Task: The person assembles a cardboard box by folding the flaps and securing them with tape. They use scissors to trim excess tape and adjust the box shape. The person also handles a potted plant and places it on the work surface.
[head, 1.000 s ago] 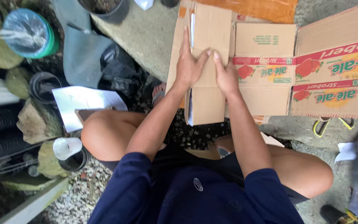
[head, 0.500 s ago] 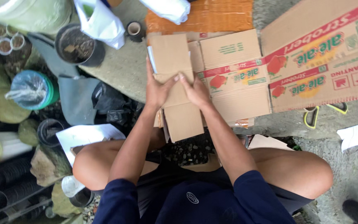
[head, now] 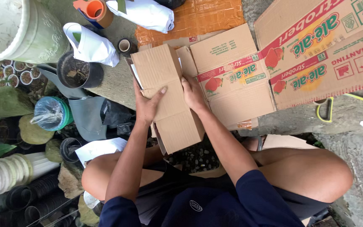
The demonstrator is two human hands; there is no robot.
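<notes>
I sit cross-legged on concrete with a small plain brown cardboard box (head: 169,101) in front of me. My left hand (head: 147,104) lies on its left side, thumb across the top flap. My right hand (head: 193,94) presses on the right edge of the same box. A white sheet shows inside the box at its upper left. Under and beside it lie flattened printed cartons (head: 240,80) with red and yellow fruit graphics.
A big white pot (head: 17,29), a black pot of soil (head: 74,71), white bags (head: 95,46), tape rolls (head: 95,10) and stacked small pots (head: 5,176) crowd the left. An orange sheet (head: 190,19) lies at the top. Yellow-handled scissors (head: 326,109) rest at right.
The view has shifted so the box sits lower and more central. My hands slid down from the upper flap to hold the box's middle on both sides.
</notes>
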